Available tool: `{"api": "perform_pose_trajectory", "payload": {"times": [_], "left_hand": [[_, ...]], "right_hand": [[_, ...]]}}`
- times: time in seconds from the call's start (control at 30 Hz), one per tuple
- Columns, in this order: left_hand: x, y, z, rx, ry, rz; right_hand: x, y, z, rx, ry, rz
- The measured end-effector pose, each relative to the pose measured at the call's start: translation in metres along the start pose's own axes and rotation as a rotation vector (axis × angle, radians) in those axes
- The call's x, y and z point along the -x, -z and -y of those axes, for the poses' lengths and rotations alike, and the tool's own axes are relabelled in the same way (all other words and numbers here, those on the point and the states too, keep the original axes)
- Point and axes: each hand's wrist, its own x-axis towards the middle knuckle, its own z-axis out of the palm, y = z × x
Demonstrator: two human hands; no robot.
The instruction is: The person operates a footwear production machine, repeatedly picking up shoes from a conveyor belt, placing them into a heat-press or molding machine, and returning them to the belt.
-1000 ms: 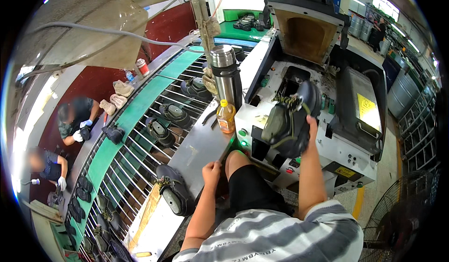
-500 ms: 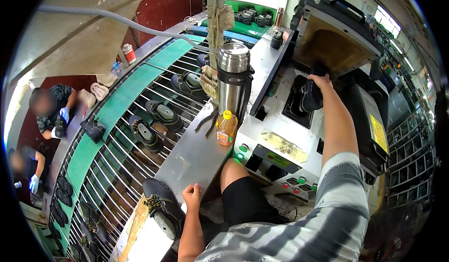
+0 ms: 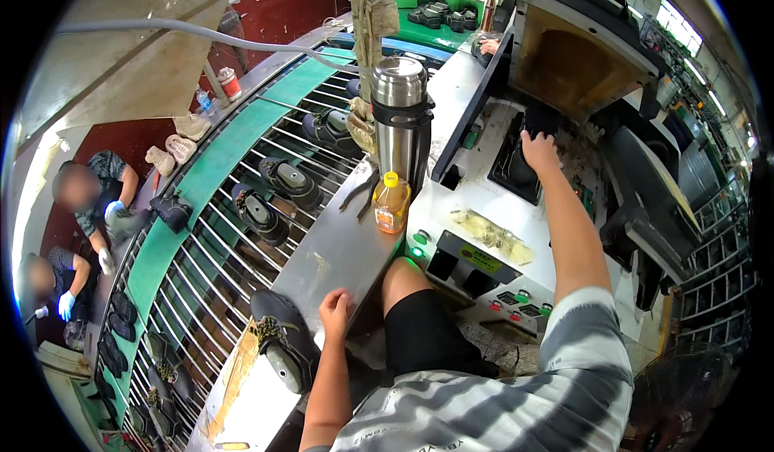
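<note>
My right hand (image 3: 542,152) reaches into the open white press machine and grips a black shoe (image 3: 518,170), which lies low over the dark pad in the machine's bed. The hand and the dark surroundings hide part of the shoe. My left hand (image 3: 334,313) is closed, its fingers curled, and nothing shows in it. It hovers near the bench's edge, beside a black shoe with speckled laces (image 3: 284,341) that has a metal last plate in its opening.
Above the bed stands the raised lid (image 3: 576,57). A steel flask (image 3: 401,121), an orange bottle (image 3: 392,202) and pliers (image 3: 359,194) occupy the metal bench. Several shoes rest on the roller conveyor (image 3: 218,258). Two gloved people (image 3: 109,202) work at far left.
My right hand has lowered the shoe from upright beside the lid down to the bed. The black cover on the right has swung further out. My left hand has risen slightly.
</note>
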Motion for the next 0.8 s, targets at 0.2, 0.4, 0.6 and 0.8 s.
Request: {"api": "perform_pose_trajectory", "payload": {"times": [0.2,0.4,0.6,0.8], "left_hand": [[-0.007,-0.123,0.0,0.132,0.145,0.28],[-0.023,-0.218,-0.002,0.399,0.322,0.31],[0.008,-0.156,-0.022,0.113,0.155,0.538],[0.083,-0.036,-0.118,-0.218,-0.251,0.084]], "right_hand": [[0.156,-0.012,-0.081,-0.058,0.538,-0.221],[0.267,0.018,-0.191,-0.335,0.474,-0.395],[0.314,0.001,-0.215,-0.527,0.402,-0.394],[0.389,-0.079,-0.104,-0.729,0.743,0.171]]}}
